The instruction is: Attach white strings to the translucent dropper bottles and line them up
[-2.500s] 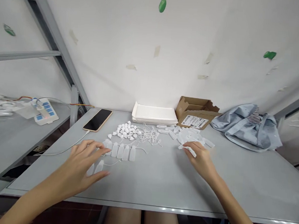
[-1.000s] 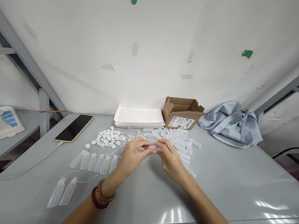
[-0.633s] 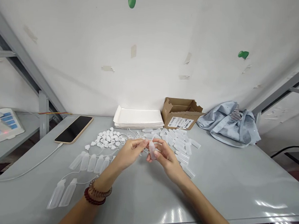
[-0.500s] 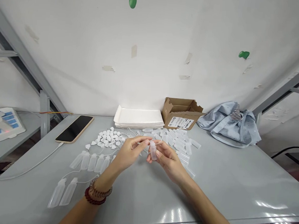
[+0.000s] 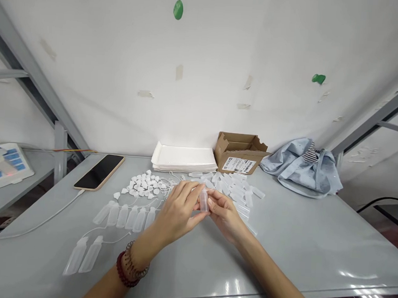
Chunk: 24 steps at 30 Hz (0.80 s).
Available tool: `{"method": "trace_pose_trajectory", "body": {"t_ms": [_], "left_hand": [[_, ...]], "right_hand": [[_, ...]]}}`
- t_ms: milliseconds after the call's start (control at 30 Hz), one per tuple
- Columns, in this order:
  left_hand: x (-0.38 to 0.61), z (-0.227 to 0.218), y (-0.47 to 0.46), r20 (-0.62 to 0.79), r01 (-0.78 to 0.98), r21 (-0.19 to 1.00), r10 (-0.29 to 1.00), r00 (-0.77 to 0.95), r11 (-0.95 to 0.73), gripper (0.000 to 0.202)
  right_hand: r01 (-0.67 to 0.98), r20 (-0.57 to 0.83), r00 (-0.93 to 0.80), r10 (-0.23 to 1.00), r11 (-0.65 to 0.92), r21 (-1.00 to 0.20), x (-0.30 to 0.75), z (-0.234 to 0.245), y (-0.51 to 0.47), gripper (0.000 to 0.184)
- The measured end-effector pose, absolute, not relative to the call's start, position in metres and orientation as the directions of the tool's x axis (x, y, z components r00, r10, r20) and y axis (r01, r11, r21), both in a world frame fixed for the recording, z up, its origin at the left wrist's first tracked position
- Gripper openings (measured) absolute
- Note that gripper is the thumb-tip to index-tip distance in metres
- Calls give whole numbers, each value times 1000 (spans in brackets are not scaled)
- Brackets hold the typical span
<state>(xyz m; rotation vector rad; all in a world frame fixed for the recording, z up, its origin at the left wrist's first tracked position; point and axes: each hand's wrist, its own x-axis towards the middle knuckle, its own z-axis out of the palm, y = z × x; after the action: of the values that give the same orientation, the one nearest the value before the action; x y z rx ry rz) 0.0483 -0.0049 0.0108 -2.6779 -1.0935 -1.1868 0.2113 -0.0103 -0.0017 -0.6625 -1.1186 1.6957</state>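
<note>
A small translucent plastic dropper bottle stands nearly upright between my hands, above the table. My right hand pinches its side between thumb and fingers. Around it from the left curls my left hand, fingertips at the bottle's top and thumb near its base; the neck is partly hidden. Left of my hands, a row of similar bottles with thin strings lies on the table, and a pair of bottles lies nearer me. Small white caps form a pile behind the row. More loose bottles are heaped beyond my right hand.
A grey table carries everything. At the back are stacked white trays, an open cardboard box and a light blue cloth bag. A phone with a charging cable lies left.
My left hand has turned and closed around the bottle, its thumb now near the base. The bottle stands more upright; my right hand still holds it. The view has shifted slightly.
</note>
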Motion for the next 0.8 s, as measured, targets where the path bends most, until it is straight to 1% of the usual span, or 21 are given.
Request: {"method": "trace_pose_trajectory", "body": {"t_ms": [100,200,267,367,533,667,800], "left_hand": [[44,14,-13,672,614,231,580,460,-755,46],[32,16,-26,641,621,256,611,464,-740,41],[17,16,-37,584,635,279,652,483,-720,42],[-14,17,-54,458,663,298,712,533,-687,46],[-73,19,-79,305,723,313,786,538,-616,50],[-107,19,-90,201,752,356,831,518,-555,49],[-119,16,-96,170,737,419,844,509,-530,53]], "right_hand": [[-415,89,-434,896,-111,-903,208,0,-13,26],[-357,98,-530,843,-116,-927,202,1,-18,29],[-280,81,-583,809,-107,-954,198,1,-21,31],[-153,19,-619,785,-97,-983,195,0,-23,31],[19,-83,-599,796,-90,-996,198,-3,-20,31],[72,-83,-569,818,-51,-996,204,-5,-13,28],[135,-49,-505,862,23,-991,202,-3,-14,26]]}}
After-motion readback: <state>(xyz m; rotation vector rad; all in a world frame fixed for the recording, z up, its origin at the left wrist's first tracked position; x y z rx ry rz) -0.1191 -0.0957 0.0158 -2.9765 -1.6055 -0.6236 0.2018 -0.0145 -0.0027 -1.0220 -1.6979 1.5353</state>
